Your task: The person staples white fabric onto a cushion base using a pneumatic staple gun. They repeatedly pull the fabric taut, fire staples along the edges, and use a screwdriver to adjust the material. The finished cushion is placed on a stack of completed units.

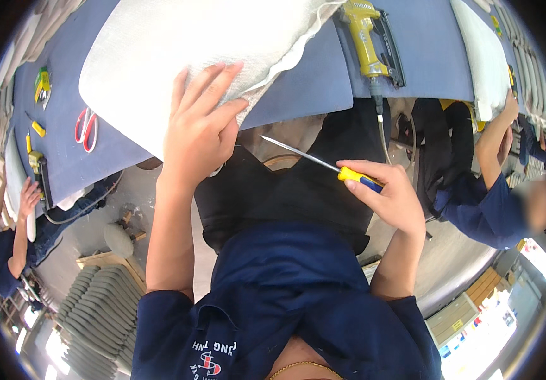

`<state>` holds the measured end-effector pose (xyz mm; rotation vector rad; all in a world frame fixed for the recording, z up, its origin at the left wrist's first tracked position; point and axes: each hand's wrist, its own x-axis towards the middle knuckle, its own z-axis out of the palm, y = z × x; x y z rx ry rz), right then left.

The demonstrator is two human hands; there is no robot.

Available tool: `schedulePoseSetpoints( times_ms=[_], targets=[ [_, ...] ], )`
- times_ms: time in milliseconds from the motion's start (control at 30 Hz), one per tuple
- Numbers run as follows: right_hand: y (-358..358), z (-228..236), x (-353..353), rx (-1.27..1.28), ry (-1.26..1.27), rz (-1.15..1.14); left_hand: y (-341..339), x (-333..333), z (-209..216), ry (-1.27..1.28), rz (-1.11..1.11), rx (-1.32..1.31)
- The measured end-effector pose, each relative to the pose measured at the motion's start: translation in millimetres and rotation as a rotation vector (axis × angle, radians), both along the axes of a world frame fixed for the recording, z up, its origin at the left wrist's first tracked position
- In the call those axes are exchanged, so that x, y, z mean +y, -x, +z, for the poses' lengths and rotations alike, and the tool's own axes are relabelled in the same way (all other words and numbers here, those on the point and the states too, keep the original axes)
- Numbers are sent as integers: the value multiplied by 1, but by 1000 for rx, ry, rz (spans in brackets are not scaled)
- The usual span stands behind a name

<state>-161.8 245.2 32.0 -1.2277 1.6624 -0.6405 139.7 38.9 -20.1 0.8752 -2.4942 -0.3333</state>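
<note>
My left hand (202, 126) lies on a white fabric-covered padded panel (152, 57), its fingers stretched out over the cloth near the loose, wavy edge. The thumb is partly tucked beside the index finger. In front of my body, my right hand (387, 193) is closed around the yellow and blue handle of a screwdriver (304, 155). Its thin metal shaft points left and away from me, and the narrow tip is in the air just right of my left wrist, apart from the fabric.
A blue-grey table (304, 88) carries a yellow staple gun (364, 41) with a hose, and red-handled scissors (86, 130). Co-workers handle white panels at left and right. Stacked grey pads (99, 310) stand at lower left.
</note>
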Motion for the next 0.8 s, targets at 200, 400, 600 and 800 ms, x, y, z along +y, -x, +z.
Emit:
schedulePoseSetpoints(
  times_ms=[200,400,600,800],
  targets=[
    [10,17,-1,-26,121,5,-8,-9,12,-97,-57,12],
    [-26,11,-5,70,230,-72,3,-6,3,-26,122,34],
    [-39,7,-11,185,243,-93,2,-6,-1,-58,119,66],
    [-41,13,-24,349,315,-15,-2,-12,-6,-77,97,127]
  ],
)
